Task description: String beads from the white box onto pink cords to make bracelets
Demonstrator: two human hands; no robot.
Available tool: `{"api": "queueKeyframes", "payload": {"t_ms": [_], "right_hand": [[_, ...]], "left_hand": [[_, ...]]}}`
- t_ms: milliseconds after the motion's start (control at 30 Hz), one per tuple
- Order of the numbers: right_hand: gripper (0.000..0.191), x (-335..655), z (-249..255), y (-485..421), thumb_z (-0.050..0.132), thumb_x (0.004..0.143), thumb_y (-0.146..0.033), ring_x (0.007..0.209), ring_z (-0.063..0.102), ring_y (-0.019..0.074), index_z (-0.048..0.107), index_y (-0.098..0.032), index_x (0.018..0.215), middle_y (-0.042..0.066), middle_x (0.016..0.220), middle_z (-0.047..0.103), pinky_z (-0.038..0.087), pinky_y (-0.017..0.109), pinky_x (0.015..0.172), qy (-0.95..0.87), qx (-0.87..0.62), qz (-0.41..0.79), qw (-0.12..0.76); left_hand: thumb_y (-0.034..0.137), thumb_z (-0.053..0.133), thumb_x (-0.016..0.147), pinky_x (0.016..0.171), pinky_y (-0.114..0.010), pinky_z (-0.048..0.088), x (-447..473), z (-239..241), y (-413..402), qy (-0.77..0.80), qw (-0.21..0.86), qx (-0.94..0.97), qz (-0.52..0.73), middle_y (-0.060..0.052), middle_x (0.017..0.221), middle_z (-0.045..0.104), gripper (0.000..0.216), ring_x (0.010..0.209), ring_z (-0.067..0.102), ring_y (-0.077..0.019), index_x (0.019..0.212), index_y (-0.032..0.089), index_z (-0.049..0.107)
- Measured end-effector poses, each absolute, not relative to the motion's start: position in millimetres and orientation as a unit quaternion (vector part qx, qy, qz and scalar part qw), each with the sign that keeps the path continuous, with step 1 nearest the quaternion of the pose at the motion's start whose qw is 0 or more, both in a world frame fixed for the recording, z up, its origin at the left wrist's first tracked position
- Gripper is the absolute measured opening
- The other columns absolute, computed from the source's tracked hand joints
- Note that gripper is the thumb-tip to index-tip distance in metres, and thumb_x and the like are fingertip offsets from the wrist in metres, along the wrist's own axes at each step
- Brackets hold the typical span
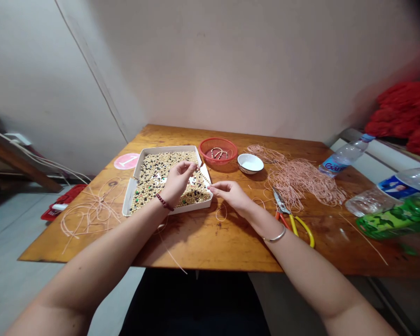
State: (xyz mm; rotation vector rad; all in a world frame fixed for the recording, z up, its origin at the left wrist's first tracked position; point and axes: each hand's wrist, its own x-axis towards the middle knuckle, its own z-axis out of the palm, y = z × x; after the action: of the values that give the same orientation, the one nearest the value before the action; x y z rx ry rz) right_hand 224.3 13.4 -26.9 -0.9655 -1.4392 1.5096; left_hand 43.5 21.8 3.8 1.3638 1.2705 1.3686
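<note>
My left hand (178, 179) hovers over a white tray (130, 192) full of small beads, its fingertips pinched on a bead at about the tray's right half. My right hand (231, 193) is just right of the tray, fingers pinched on a thin pink cord (221, 212) that runs toward my left hand and loops down onto the wooden table (203, 238). A dark bead bracelet circles my left wrist and a metal bangle my right wrist.
A red basket (218, 151) with a beaded string, a white bowl (250, 163), a heap of pink cords (301, 179), orange and yellow pliers (292, 219), and more cords at left (91, 210) lie on the table. Plastic bottles (346, 154) stand at right.
</note>
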Motion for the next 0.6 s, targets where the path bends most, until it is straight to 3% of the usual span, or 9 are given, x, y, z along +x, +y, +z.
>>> {"api": "queueKeyframes", "payload": {"t_ms": [133,433,600], "right_hand": [[0.031,223.5,-28.1,14.2,0.077,0.062,-0.043,0.078,0.064,0.0169,0.073,-0.017,0.078,0.006,0.08,0.072,0.049,0.033,0.08,-0.584,-0.4,0.569,0.418],[0.03,223.1,-32.6,13.4,0.077,0.061,-0.044,0.06,0.059,0.0132,0.066,-0.016,0.066,0.004,0.066,0.066,0.048,0.027,0.06,-0.615,-0.409,0.54,0.404],[0.028,222.0,-27.8,11.4,0.076,0.064,-0.041,0.078,0.062,0.0127,0.062,-0.017,0.063,0.004,0.079,0.068,0.048,0.026,0.074,-0.594,-0.354,0.585,0.423]], "left_hand": [[0.056,0.066,0.072,0.052,-0.021,0.036,42.8,3.9,22.4,0.506,0.397,0.54,0.543,-0.005,0.083,0.063,0.039,0.066,0.049,-0.0123,0.079,0.018,0.063],[0.056,0.064,0.074,0.052,-0.021,0.037,42.4,1.9,23.0,0.511,0.394,0.551,0.529,-0.006,0.084,0.064,0.038,0.069,0.05,-0.0127,0.08,0.018,0.063],[0.055,0.064,0.074,0.053,-0.02,0.037,42.0,2.8,23.1,0.512,0.395,0.547,0.532,-0.008,0.092,0.066,0.038,0.077,0.054,-0.0152,0.082,0.018,0.063]]}}
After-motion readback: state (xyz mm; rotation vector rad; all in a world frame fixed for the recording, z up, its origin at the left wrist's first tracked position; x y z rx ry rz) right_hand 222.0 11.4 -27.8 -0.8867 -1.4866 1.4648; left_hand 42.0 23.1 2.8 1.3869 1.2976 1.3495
